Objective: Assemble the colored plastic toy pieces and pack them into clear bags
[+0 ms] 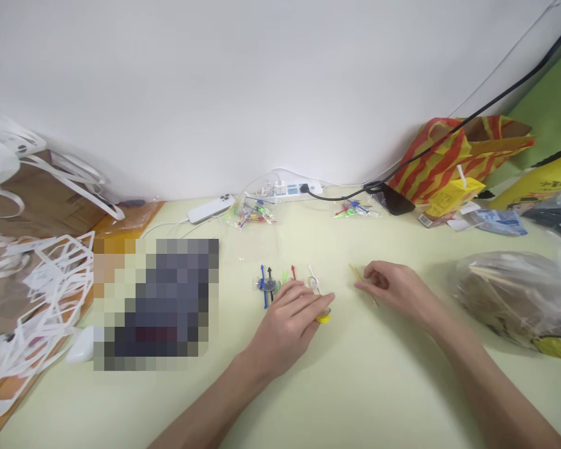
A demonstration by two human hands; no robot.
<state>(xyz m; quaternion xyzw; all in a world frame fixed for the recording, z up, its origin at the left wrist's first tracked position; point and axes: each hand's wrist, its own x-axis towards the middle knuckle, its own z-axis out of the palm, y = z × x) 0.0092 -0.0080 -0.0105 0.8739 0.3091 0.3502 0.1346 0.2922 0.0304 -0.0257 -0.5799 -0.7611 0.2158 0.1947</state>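
Note:
A row of small plastic arrow-shaped sticks lies on the pale table: a blue one (262, 272), a black one (270, 274), a red one (293, 272) and a white one (311, 272), with clear round pieces among them. Over the row, partly covering it, rests my left hand (287, 318), its fingers stretched out. A small yellow piece (324, 318) shows just under its fingertips. To the right, my right hand (390, 284) has thumb and forefinger closed on a thin yellow stick (354, 270), whose lower end (374, 304) shows below the fingers.
Behind are small bags of coloured parts (252, 212) (356, 206), a white power strip (292, 188) and a white phone (210, 209). A pixelated dark item (168, 305) and white hangers (51, 299) lie left. Right are a plastic bag (518, 299), drink carton (453, 198) and striped bag (430, 165).

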